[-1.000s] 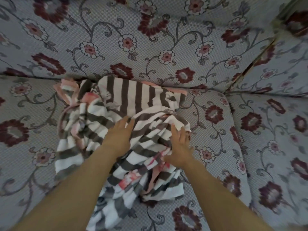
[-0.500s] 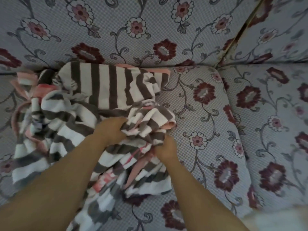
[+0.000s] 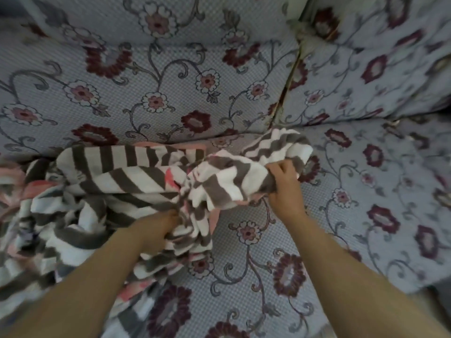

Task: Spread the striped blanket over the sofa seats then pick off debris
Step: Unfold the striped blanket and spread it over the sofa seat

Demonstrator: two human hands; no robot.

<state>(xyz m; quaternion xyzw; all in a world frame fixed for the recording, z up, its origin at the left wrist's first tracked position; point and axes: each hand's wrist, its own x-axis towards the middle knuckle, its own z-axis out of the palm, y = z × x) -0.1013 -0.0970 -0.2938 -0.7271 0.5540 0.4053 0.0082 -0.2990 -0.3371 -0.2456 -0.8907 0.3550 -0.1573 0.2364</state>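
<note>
The striped blanket, grey and white with pink patches, lies bunched on the left part of the floral sofa seat. My right hand grips a bundle of it and holds that end out toward the seam between two seat cushions. My left hand grips a fold near the middle of the bunch, fingers buried in the cloth. The blanket's left end runs out of view. No debris can be made out on the fabric.
The sofa back cushions rise behind the blanket, with a gap between two of them. A second seat cushion lies to the right. The sofa's front edge shows at the bottom right.
My right hand has pulled its end of the blanket to the right, stretching the cloth out. Both hands went from resting on the heap to gripping it. The view shifted right.
</note>
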